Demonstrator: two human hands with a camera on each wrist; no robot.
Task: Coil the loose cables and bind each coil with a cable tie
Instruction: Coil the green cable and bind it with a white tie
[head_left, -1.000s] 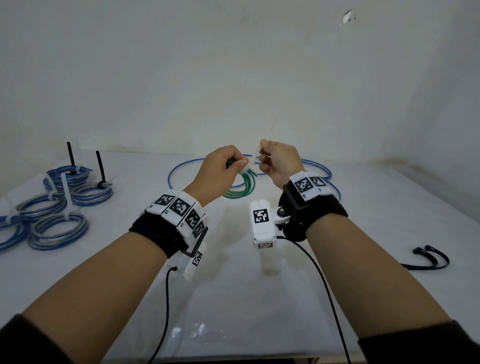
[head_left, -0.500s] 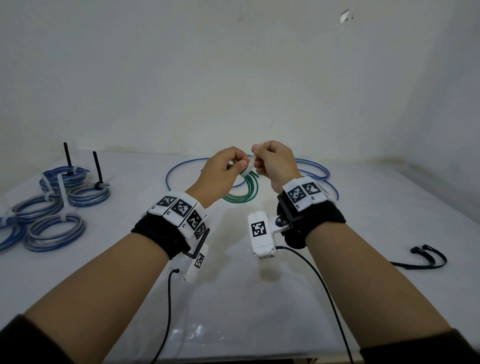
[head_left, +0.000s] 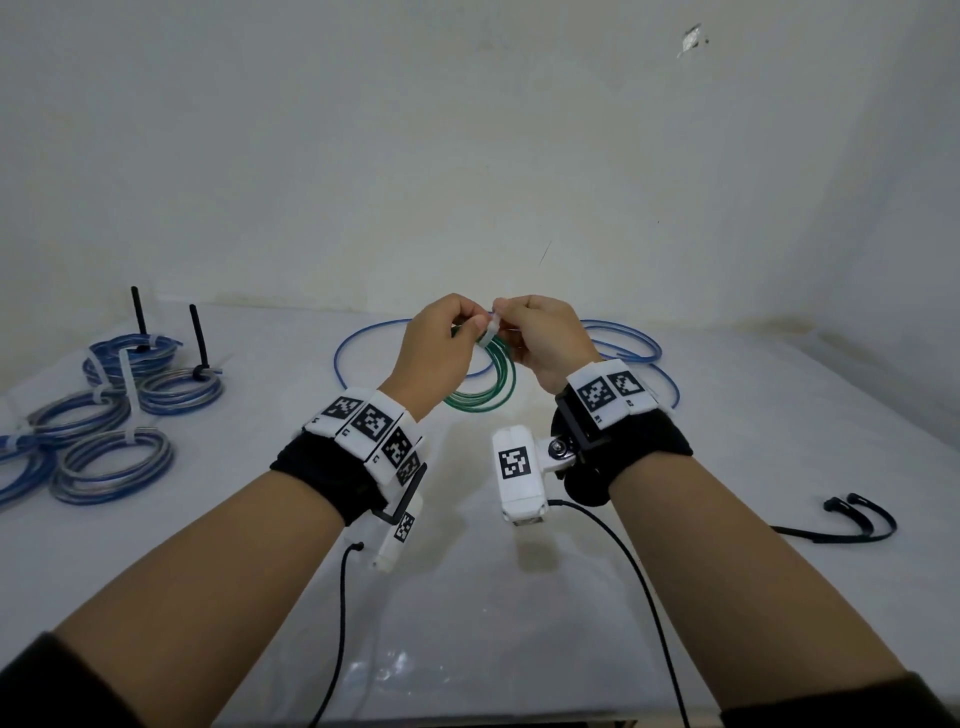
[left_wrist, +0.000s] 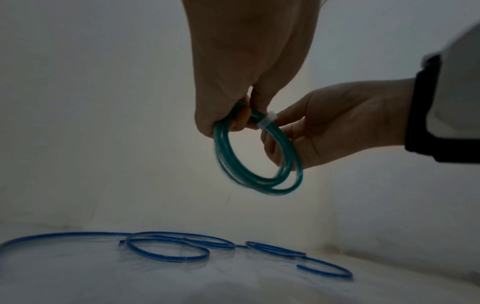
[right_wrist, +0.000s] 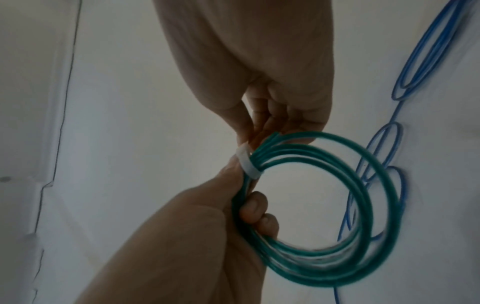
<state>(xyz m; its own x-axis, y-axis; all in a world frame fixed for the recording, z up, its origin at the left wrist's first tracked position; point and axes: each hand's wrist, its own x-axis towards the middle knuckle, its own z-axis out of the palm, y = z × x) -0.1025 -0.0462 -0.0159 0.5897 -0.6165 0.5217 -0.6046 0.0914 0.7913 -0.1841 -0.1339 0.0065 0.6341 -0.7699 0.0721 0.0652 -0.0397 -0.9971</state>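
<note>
your left hand (head_left: 436, 343) and right hand (head_left: 545, 338) are raised together above the worktop (head_left: 467, 597), knuckles almost touching, both closed on the same green coil (head_left: 488, 384). the coil hangs below your fingers in a near-upright plane, its ring opening facing roughly toward you and the back wall, the lowest loops clear of the worktop. in the left wrist view your left fingers (left_wrist: 233, 121) curl round the top of the green coil (left_wrist: 259, 164), just beside a white cable tie (left_wrist: 267, 121) wrapped across the strands. the tie's band runs crosswise to the loops, and your right hand (left_wrist: 324, 123) has its fingertips at the tie. in the right wrist view the white cable tie (right_wrist: 246, 164) sits between your two hands, the right hand (right_wrist: 259, 82) pinching just above it; whether a free tail is in that pinch is hard to tell.

behind the hands a loose blue cable (head_left: 623, 343) sprawls on the worktop in wide flat loops, stretched left to right along the back edge. far left lie five bound blue coils (head_left: 114, 462), flat, white ties on some and two black tie tails standing upright. to your right a black cable tie (head_left: 852, 519) lies curved on the worktop, well apart from the rest.
</note>
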